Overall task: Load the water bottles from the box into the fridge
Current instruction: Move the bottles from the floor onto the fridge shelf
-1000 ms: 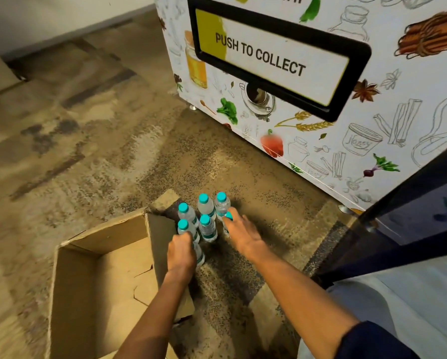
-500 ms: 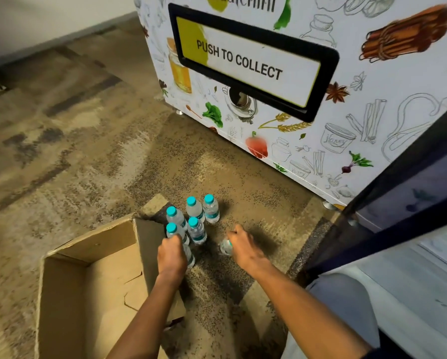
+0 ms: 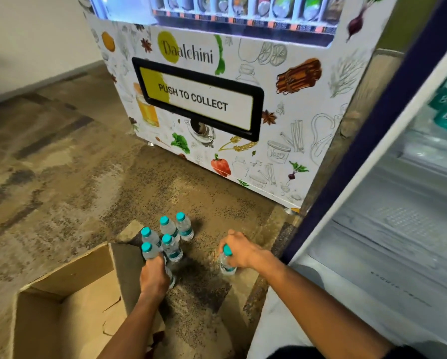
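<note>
**A:** What is each hand doing on the carpet?

**B:** The left hand (image 3: 152,277) is curling round a water bottle (image 3: 150,251) at the near edge of the standing cluster (image 3: 171,235), whose teal caps are showing just beyond its knuckles. The right hand (image 3: 239,251) is gripping a separate bottle (image 3: 226,263) by the neck, well apart from that cluster.

**A:** And the box and fridge?

**B:** The cardboard box (image 3: 61,314) is sitting open just beside the left wrist, on its outer side. The fridge (image 3: 398,229) is standing open just beyond the right forearm, with its door (image 3: 367,141) swinging outward past a vending machine (image 3: 243,112) reading "PUSH TO COLLECT".
</note>
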`<state>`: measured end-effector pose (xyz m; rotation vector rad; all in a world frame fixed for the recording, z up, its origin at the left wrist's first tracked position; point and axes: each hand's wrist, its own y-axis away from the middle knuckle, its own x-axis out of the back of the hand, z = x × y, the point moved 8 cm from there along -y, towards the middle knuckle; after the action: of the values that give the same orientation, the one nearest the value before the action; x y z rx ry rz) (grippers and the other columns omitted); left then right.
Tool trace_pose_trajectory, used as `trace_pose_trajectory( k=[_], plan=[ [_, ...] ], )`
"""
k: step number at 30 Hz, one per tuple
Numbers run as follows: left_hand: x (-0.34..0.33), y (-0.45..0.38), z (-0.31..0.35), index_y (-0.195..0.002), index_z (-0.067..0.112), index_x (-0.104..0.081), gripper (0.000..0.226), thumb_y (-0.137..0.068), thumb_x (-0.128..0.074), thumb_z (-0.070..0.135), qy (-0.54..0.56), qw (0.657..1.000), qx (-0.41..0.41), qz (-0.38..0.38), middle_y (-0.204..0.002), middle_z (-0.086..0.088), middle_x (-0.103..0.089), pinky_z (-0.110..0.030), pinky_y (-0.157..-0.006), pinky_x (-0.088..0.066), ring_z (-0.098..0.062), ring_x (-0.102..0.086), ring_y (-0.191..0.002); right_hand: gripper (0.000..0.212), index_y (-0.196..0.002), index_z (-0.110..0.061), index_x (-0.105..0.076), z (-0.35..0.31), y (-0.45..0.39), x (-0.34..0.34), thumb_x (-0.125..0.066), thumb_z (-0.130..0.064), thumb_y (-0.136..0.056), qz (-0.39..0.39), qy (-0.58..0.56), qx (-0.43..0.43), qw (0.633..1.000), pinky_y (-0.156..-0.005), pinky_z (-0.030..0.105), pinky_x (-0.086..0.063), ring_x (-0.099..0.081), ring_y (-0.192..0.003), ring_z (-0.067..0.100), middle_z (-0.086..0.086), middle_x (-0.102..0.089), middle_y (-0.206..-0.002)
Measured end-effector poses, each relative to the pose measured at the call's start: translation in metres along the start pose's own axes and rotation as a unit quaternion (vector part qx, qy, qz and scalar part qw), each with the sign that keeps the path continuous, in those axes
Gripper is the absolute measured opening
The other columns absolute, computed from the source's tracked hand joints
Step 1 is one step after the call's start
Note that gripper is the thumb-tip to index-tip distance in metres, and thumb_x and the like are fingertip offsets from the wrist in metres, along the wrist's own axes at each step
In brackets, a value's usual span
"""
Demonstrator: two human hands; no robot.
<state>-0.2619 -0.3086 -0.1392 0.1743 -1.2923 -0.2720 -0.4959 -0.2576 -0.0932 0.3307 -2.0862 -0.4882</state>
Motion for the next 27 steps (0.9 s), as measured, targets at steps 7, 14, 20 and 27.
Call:
trace_pose_trajectory(
  k=[7, 14, 20, 27],
  plan=[
    [0.018, 0.007, 0.056, -0.105, 0.012, -0.050, 0.031, -0.079, -0.061, -0.001, -0.017, 0.994, -0.110, -0.021, -0.091, -0.007, -0.058, -0.032, -0.064, -0.047, -0.026, -0.061, -0.087, 0.027, -0.078, -0.031, -0.055, -0.012, 0.035, 0.050, -0.070, -0.008, -0.082, 0.044, 0.007, 0.062, 0.997, -0.097, 0.037, -0.044, -0.042, -0.124, 0.029, 0.009, -0.042, -0.129],
    [0.070, 0.033, 0.147, -0.096, 0.009, -0.055, 0.028, -0.072, -0.069, 0.009, 0.012, 0.963, -0.270, -0.006, -0.090, -0.008, -0.062, -0.032, -0.061, -0.043, -0.025, -0.059, -0.083, 0.014, -0.087, -0.021, -0.071, -0.016, 0.089, 0.107, -0.076, -0.010, -0.079, 0.108, 0.032, 0.095, 0.989, -0.078, 0.027, -0.050, -0.056, -0.095, 0.014, -0.007, -0.055, -0.099],
    [0.115, 0.069, 0.220, -0.087, 0.019, -0.051, 0.030, -0.069, -0.076, 0.021, -0.003, 0.920, -0.389, -0.046, -0.080, 0.004, -0.059, -0.037, -0.067, -0.053, -0.017, -0.058, -0.074, 0.026, -0.094, -0.022, -0.068, -0.008, 0.141, 0.152, -0.083, -0.016, -0.074, 0.126, 0.014, 0.091, 0.988, -0.074, 0.027, -0.055, -0.059, -0.089, 0.016, -0.003, -0.059, -0.099],
    [0.164, 0.127, 0.287, -0.087, 0.028, -0.052, 0.032, -0.072, -0.078, 0.018, 0.008, 0.867, -0.493, -0.077, -0.090, 0.007, -0.060, -0.033, -0.071, -0.058, -0.009, -0.062, -0.082, 0.025, -0.091, -0.022, -0.065, -0.006, 0.201, 0.186, -0.081, -0.013, -0.074, 0.110, 0.055, 0.128, 0.984, -0.081, 0.032, -0.057, -0.058, -0.095, 0.016, 0.000, -0.060, -0.103]
  ],
)
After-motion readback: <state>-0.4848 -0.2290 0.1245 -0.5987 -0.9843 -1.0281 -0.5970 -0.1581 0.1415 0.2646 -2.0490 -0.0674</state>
